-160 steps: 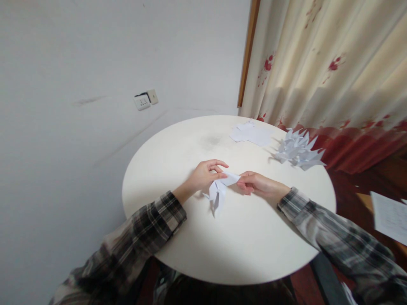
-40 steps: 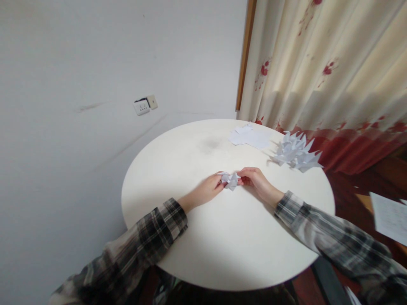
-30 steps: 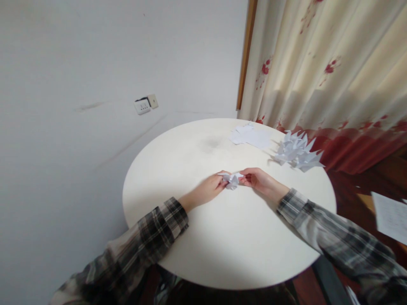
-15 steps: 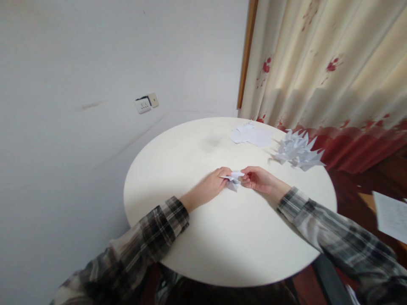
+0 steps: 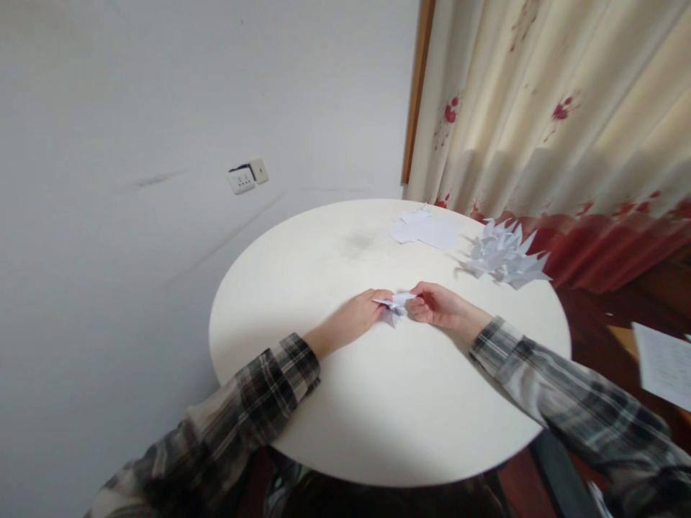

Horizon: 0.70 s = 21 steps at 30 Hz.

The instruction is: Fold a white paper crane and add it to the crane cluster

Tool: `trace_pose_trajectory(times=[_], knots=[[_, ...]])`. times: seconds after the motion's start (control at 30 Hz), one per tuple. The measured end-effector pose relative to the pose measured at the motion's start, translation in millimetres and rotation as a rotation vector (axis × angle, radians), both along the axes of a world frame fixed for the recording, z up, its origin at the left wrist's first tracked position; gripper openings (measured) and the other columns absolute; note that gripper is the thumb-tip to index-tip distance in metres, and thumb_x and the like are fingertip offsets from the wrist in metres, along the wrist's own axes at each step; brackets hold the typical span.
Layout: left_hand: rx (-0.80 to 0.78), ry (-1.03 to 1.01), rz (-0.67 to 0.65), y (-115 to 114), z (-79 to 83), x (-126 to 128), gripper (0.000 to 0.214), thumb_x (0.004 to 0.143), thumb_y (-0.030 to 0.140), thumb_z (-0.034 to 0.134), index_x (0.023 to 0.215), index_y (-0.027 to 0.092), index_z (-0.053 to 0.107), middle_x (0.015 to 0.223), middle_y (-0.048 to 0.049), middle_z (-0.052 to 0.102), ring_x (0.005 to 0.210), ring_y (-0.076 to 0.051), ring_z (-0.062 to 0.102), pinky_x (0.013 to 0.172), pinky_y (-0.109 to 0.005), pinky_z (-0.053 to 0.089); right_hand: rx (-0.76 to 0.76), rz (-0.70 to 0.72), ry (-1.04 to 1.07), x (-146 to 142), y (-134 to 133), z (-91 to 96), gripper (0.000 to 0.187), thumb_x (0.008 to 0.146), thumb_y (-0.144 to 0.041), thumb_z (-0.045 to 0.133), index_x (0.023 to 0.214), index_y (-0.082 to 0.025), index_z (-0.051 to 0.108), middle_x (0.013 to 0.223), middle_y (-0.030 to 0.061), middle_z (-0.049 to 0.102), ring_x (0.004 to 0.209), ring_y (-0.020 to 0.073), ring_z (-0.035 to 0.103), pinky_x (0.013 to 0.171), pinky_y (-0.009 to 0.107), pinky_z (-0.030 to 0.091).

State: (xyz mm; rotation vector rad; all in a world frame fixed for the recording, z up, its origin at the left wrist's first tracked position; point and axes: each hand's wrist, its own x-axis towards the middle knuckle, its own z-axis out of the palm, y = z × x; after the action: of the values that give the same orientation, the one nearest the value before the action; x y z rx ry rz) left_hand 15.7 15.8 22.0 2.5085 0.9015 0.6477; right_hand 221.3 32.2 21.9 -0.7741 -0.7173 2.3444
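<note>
A small folded white paper figure (image 5: 396,305) is held just above the middle of the round cream table (image 5: 378,417). My left hand (image 5: 360,316) pinches its left end with closed fingers. My right hand (image 5: 436,305) pinches its right end, fingers curled. Both wrists are in plaid sleeves and rest low over the tabletop. Most of the paper figure is hidden between the fingertips.
A heap of several folded white paper figures (image 5: 504,255) lies at the table's far right edge. Flat white paper sheets (image 5: 426,229) lie at the far side. A curtain (image 5: 540,108) hangs behind, a wall socket (image 5: 247,175) is on the left wall, and a printed sheet (image 5: 663,363) lies at right.
Five seconds ago the paper was larger and hung open between my hands; now it is folded small and pinched at both ends. Over the last second my hands have barely shifted.
</note>
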Motion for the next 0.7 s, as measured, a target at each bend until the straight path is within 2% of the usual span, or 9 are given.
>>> trace_pose_trajectory(times=[0.2,0.57,0.7], knots=[[-0.053,-0.010,0.015,-1.4,0.6,2.4,0.020,0.088,0.013,0.037,0.098,0.018,0.053,0.101,-0.0055,0.060,0.096,-0.017,0.055,0.090,-0.034,0.042,-0.026,0.003,0.008,0.6,0.8,0.1,0.023,0.073,-0.014,0.043,0.055,-0.020,0.030,0.046,-0.0060,0.029,0.038,0.0047,0.026,0.036,0.014,0.028],[-0.056,-0.020,-0.016,0.5,-1.7,0.9,0.022,0.088,0.013,0.035,0.100,0.017,0.053,0.099,-0.0053,0.060,0.094,-0.016,0.056,0.088,-0.033,0.042,-0.017,-0.064,-0.014,-0.8,-1.1,2.4,0.026,0.078,-0.014,0.043,0.055,-0.019,0.033,0.046,-0.0055,0.033,0.038,0.0048,0.031,0.037,0.014,0.030],[-0.109,-0.039,0.026,2.3,-5.7,-0.7,0.017,0.087,0.020,0.039,0.090,0.016,0.056,0.092,-0.0046,0.060,0.083,-0.015,0.056,0.078,-0.029,0.044,0.025,-0.132,-0.034,-0.7,-0.2,0.2,0.025,0.079,-0.013,0.046,0.056,-0.017,0.038,0.046,-0.0041,0.039,0.039,0.0048,0.035,0.037,0.015,0.030]])
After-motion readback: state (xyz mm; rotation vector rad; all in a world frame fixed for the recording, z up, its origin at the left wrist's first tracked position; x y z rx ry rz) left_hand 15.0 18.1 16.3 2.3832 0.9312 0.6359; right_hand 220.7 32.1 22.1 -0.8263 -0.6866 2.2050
